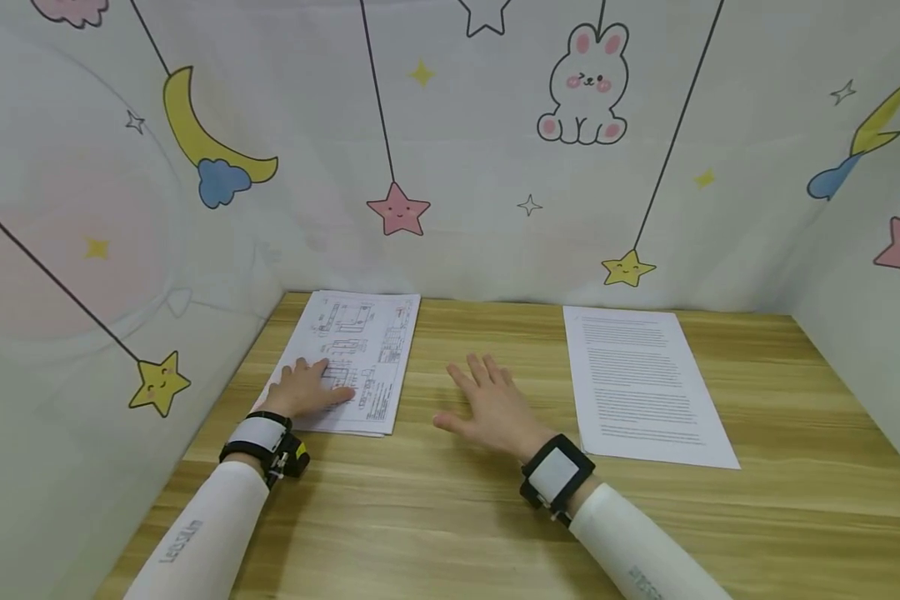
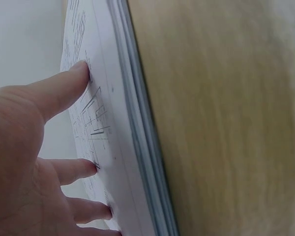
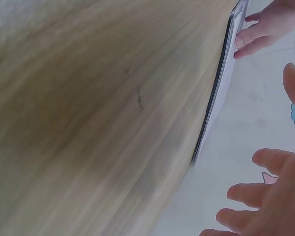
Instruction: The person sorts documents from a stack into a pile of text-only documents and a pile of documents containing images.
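Observation:
On the left of the table lies a stack of paper sheets (image 1: 375, 333) whose top sheet carries technical drawings. My left hand (image 1: 303, 390) rests on that stack with its fingers spread. The left wrist view shows the fingertips touching the top sheet (image 2: 113, 123) and the layered edge of the stack. My right hand (image 1: 498, 410) is held over the wood between the two piles, fingers extended and nothing in them. To its right lies a white printed text sheet (image 1: 637, 383), slightly slanted. In the right wrist view, the right hand (image 3: 270, 196) appears apart from the stack (image 3: 214, 105).
The wood-grain table (image 1: 420, 517) runs back to a white curtain (image 1: 487, 150) printed with stars, a moon and a rabbit. The same cloth flanks both sides. Each forearm wears a white sleeve (image 1: 210, 525) and a black wrist strap.

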A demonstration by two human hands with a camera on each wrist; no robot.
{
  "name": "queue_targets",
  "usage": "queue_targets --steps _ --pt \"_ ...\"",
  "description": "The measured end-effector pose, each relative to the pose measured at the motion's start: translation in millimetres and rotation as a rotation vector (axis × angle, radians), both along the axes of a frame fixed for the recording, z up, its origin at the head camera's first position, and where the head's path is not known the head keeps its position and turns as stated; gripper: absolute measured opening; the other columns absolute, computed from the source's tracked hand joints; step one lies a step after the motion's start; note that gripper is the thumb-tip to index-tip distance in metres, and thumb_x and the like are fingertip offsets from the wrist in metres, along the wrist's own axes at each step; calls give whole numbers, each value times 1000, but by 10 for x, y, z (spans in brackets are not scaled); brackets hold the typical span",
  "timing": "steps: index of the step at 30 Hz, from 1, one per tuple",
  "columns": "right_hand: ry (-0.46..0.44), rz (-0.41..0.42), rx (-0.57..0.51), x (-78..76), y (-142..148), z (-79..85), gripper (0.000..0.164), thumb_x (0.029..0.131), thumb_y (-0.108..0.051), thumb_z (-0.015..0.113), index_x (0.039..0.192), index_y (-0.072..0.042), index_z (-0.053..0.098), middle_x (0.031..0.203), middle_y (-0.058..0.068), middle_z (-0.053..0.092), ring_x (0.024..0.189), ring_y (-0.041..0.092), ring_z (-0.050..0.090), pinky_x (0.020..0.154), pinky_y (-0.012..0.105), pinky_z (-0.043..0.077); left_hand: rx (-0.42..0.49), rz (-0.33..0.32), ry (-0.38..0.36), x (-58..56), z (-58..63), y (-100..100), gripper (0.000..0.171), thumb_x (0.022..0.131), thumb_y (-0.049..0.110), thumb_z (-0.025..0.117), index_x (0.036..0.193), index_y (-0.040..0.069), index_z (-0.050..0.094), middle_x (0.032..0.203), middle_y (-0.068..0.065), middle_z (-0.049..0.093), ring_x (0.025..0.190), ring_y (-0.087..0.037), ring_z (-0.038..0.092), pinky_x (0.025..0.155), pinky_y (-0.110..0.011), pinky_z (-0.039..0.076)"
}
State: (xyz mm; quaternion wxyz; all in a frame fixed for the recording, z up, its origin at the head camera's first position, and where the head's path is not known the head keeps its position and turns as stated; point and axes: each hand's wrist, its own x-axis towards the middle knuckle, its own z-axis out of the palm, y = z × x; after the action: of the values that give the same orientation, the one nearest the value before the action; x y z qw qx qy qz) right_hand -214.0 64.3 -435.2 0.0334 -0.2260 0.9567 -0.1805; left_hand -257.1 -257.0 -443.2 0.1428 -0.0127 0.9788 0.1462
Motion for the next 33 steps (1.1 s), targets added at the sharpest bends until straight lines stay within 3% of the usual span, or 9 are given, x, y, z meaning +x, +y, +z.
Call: queue_targets --steps 11,22,33 --pt "-46 40 21 6 -103 -33 81 92 -65 53 156 -19 33 163 22 23 152 45 17 121 60 20 9 12 15 35 -3 148 90 90 57 58 152 -2 31 154 -40 23 139 -61 24 106 -78 23" --pt "-96 94 46 -18 -306 -73 79 93 -66 50 156 -20 34 163 18 27 152 41 22 121 57 22 39 30 50 -29 83 38 87 93 52 57 150 -9 30 150 -41 32 136 -58 35 109 -65 35" --pt "-162 196 125 -24 -605 -57 69 99 -56 46 156 -20 33 165 12 24 153 30 25 122 47 27 20 149 22 -61 97 -33 87 91 47 61 147 -12 32 143 -41 42 127 -59 44 101 -62 44"
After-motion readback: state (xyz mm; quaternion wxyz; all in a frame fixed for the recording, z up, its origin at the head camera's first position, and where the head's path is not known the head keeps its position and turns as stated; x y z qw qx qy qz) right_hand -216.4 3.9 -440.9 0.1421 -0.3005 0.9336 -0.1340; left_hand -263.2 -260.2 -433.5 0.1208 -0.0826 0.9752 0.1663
